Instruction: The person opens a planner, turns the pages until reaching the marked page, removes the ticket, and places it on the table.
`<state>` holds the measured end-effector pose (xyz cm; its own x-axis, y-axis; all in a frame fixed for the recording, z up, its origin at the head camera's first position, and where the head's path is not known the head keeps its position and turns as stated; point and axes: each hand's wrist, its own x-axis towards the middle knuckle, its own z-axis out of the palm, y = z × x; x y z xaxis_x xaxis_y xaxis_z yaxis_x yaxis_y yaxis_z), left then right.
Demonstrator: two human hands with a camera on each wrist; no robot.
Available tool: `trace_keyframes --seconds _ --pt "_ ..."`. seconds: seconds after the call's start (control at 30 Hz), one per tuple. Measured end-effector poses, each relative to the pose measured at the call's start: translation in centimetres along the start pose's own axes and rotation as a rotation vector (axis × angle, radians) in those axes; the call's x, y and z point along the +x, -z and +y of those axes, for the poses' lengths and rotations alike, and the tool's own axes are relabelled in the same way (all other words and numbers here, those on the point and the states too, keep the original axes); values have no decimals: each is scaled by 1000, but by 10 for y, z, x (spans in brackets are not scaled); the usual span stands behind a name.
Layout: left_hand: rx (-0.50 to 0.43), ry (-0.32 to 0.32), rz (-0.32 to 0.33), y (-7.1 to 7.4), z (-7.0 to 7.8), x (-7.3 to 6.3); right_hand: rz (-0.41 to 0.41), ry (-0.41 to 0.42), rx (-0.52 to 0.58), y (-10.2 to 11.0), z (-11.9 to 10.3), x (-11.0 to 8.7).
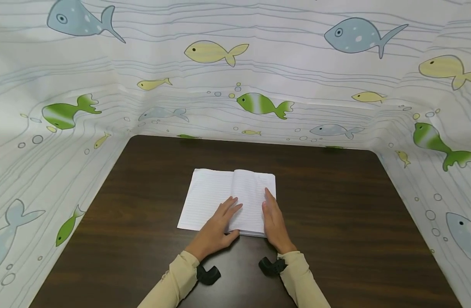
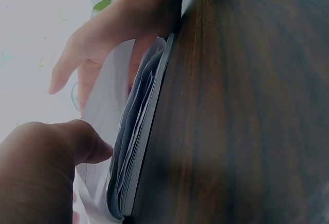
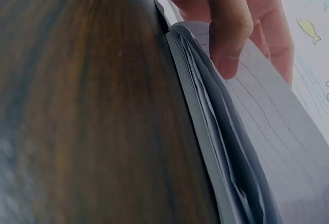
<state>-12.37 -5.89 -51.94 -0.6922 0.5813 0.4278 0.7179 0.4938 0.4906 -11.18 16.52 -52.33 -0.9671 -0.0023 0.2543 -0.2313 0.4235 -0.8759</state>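
An open notebook [image 1: 208,192] with lined white pages lies on the table. My left hand [image 1: 217,226] rests on it near the spine, fingers extended and spread, the thumb at the front edge. Along the right page's outer side lies my right hand [image 1: 275,224], its fingers fairly straight and touching the paper. The left wrist view shows the left thumb [image 2: 92,142] against the page and the right hand [image 2: 110,26] at the far end. In the right wrist view, loose page edges [image 3: 226,131] fan slightly above the cover, with the left hand [image 3: 231,18] beyond; the right hand is out of that view.
The dark wooden table [image 1: 335,214] extends on both sides of the notebook. A white fish-patterned sheet [image 1: 297,77] stands around its back and sides. Black wrist devices, such as the left one [image 1: 208,274], sit beneath the wrists, close to the table's surface.
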Motion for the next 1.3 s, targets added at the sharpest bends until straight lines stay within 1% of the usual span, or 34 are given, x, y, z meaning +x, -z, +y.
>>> trace_keyframes --seconds 0.13,0.27,0.37,0.47,0.5,0.57,0.63,0.7,0.73,0.8,0.87,0.9,0.97,1.0,1.07,1.1,1.17,1.23,1.27,1.3 --pt "2 25 5 -3 1 -1 23 -9 34 2 1 0" --pt "3 27 16 -4 0 -1 86 -31 103 2 1 0" --pt "-26 35 43 -4 -1 -1 149 -36 176 2 2 0" --pt "-81 72 92 -4 0 0 182 -52 210 2 2 -1" --pt "-96 85 129 -4 0 1 184 -58 206 2 2 -1" --pt "-150 133 239 -4 1 2 175 -81 185 2 2 -1" --pt "-119 158 370 -5 2 3 165 -101 163 2 2 -1" --pt "-39 176 500 -5 2 5 157 -113 136 2 1 -1" --pt "9 186 549 -5 1 5 157 -115 127 2 1 -2" --pt "157 195 596 -4 0 6 159 -119 111 2 0 -2" --pt "259 204 603 -2 -1 6 158 -122 94 2 0 -1" --pt "299 199 590 -2 -2 5 158 -121 89 2 0 -1" --pt "342 182 541 -1 -3 4 157 -123 77 2 0 -1" --pt "346 162 514 -1 -4 4 158 -122 72 2 0 -1" --pt "300 103 425 -2 -4 3 155 -121 61 2 1 -1" --pt "255 73 355 -2 -4 2 156 -119 58 2 1 -1" --pt "200 26 178 -4 -4 1 157 -108 52 1 2 -1" --pt "142 20 -9 -5 -3 -1 161 -91 44 1 3 0" --pt "132 23 -85 -6 -3 -1 166 -79 42 1 4 1" --pt "136 35 -146 -6 -3 -1 175 -66 41 1 4 2"
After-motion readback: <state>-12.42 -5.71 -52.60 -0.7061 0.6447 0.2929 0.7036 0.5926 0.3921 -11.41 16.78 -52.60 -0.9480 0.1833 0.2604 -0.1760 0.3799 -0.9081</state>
